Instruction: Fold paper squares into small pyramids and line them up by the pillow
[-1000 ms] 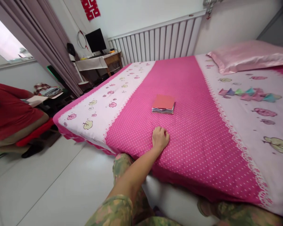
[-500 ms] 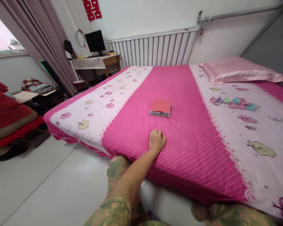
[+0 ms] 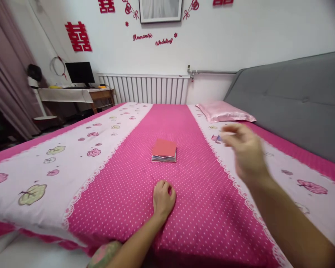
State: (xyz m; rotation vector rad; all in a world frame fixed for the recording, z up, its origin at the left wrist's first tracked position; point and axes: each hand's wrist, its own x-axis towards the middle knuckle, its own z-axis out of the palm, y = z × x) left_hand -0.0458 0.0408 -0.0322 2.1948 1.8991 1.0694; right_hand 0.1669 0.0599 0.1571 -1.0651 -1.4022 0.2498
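Nearest: left hand (image 3: 163, 199), low centre of frame, resting on the pink dotted strip of the bed (image 3: 123, 193). Its fingers are curled into a loose fist with nothing in it.

Centre right: right hand (image 3: 245, 150), up in the air and blurred. Its fingers are spread and hold nothing I can see.

Mid-frame, on the same strip: red-topped paper stack (image 3: 164, 150).
- It lies straight up-frame from the left hand, apart from it.
- It sits left of and lower than the right hand, so the left hand is nearer.
- It's near square, with the slightly longer side running left-right.

The folded paper pieces (image 3: 215, 138) are partly hidden behind the right fingers.

Beyond: pillow (image 3: 225, 111), radiator (image 3: 145, 89), and a worktop (image 3: 72, 95) with a monitor (image 3: 79, 72), upper left.
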